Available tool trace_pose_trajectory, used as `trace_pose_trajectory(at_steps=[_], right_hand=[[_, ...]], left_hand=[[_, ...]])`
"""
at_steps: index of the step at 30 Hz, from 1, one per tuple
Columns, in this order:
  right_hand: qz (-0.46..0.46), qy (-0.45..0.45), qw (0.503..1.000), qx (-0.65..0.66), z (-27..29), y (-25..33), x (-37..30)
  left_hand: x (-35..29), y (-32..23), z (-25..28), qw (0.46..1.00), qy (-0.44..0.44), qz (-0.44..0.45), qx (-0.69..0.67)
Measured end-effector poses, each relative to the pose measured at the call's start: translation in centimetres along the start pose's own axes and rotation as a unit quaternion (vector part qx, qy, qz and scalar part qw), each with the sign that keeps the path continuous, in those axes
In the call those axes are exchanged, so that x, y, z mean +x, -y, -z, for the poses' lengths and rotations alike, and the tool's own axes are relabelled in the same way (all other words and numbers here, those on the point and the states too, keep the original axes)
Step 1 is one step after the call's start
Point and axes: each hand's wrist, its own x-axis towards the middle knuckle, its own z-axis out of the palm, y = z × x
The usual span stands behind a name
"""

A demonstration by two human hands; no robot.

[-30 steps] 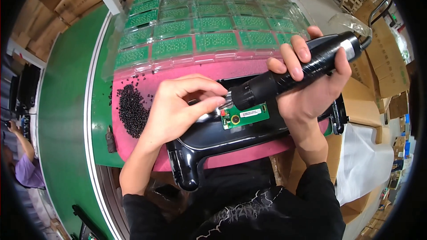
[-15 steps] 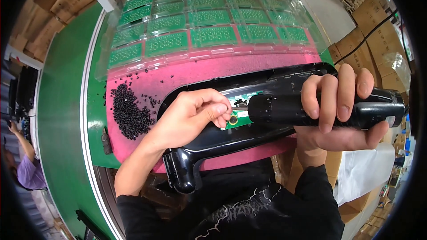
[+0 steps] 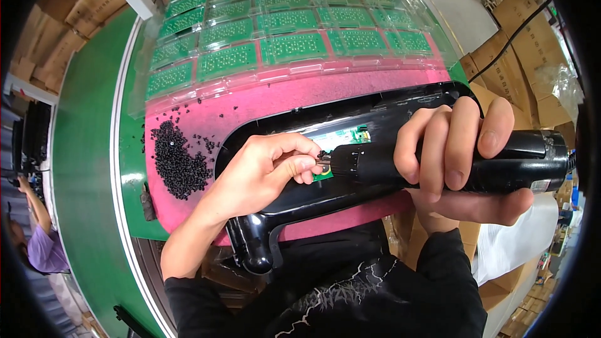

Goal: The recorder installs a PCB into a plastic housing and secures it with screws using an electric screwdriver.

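Observation:
My right hand point(image 3: 447, 150) is wrapped around a black electric screwdriver point(image 3: 369, 163), held almost level with its nose toward the left. The thumb and fingers of my left hand point(image 3: 263, 166) pinch small black screws point(image 3: 323, 155) right at the metal bit. How many screws are in the pinch is hidden. Beneath both hands lies a long, glossy black plastic housing point(image 3: 300, 206) with a rounded arm at its near left end. Inside it sits a green circuit board point(image 3: 350, 134), partly covered by the screwdriver and my left fingers.
A heap of small black screws point(image 3: 178, 166) lies on the pink mat point(image 3: 250, 97), left of the housing. Beyond stand clear plastic trays point(image 3: 294, 66) holding rows of green circuit boards. Cardboard boxes point(image 3: 501, 81) are at right. Far left, another person point(image 3: 47, 247) works in purple.
The screwdriver and my right hand have moved left, bringing the bit to my left fingertips. My left hand keeps its pinch and has barely moved.

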Motion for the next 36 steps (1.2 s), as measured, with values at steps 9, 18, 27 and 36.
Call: trace_pose_trajectory(at_steps=[9,18,27,36], right_hand=[[-0.029,0.045,0.998,0.016,0.5,-0.5,-0.2],[-0.06,-0.026,0.995,-0.078,2.6,1.6,1.3],[-0.112,-0.048,0.98,-0.159,4.1,-0.4,1.5],[-0.15,-0.038,0.963,-0.22,3.5,-1.1,1.7]], left_hand=[[0.0,-0.5,-0.4,0.899,-0.087,-0.262,0.339],[-0.2,-0.7,-0.1,0.915,-0.155,-0.181,0.325],[0.0,0.1,0.1,0.924,-0.066,-0.179,0.332],[0.1,0.4,-0.2,0.912,0.006,-0.164,0.375]])
